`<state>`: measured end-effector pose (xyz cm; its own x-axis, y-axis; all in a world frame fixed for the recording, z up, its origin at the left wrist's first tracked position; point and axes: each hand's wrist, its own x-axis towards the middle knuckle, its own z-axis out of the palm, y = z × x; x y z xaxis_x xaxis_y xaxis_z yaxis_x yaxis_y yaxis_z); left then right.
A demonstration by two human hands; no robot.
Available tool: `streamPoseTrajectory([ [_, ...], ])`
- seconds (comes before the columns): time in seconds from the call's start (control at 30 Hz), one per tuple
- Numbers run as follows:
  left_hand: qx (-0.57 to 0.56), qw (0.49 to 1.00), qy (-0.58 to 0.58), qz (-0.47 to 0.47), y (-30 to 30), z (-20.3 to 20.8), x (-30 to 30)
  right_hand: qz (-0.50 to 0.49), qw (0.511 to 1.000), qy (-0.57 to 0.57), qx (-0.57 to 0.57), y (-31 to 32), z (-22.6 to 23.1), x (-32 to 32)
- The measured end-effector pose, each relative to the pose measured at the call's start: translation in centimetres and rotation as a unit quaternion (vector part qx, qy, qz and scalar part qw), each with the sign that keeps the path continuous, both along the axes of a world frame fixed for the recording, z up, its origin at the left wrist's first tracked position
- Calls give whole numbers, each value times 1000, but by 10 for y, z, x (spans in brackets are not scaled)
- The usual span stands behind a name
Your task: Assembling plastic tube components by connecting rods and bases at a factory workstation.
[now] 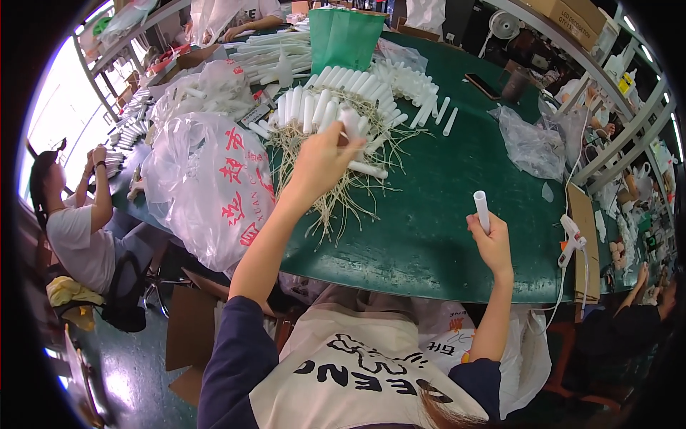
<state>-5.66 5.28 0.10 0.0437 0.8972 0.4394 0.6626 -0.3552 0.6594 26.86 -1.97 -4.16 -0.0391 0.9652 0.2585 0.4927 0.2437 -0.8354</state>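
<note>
My right hand point(493, 243) is wrapped round a white plastic tube point(481, 207), which stands nearly upright with its hollow end on top. It is held above the table near the front edge. My left hand point(325, 161) reaches over a pile of white tubes point(309, 109) with thin beige wires point(325, 207) trailing toward me. Its fingers are bent together around a whitish thing, smeared by motion, that I cannot make out. Just beside this hand, one tube point(368, 169) lies across the wires.
A clear plastic bag with red print point(207, 186) fills the left of the green table point(414, 243). Behind the pile stands a green bag point(344, 39). A phone point(483, 86), a crumpled bag point(529, 143) and a white glue gun point(572, 239) lie rightward. A co-worker point(78, 222) sits left.
</note>
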Motion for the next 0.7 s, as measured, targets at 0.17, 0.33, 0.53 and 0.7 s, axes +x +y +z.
streamPoseTrajectory([
  [0.17, -197, 927, -106, -301, 0, -26, 0, 18, 1000, -14, -11, 0, -3, -5],
  [0.33, -210, 915, -105, -328, -7, -8, 8, 2, 999, 9, -46, -6, 2, -6],
  [0.53, -217, 850, -276, -392, -42, 29, 43, 236, 956, 170, 39, -13, 24, -20],
  [0.7, -140, 882, -291, -344, -44, -16, 52, 125, 983, 82, -102, -31, 21, -8],
])
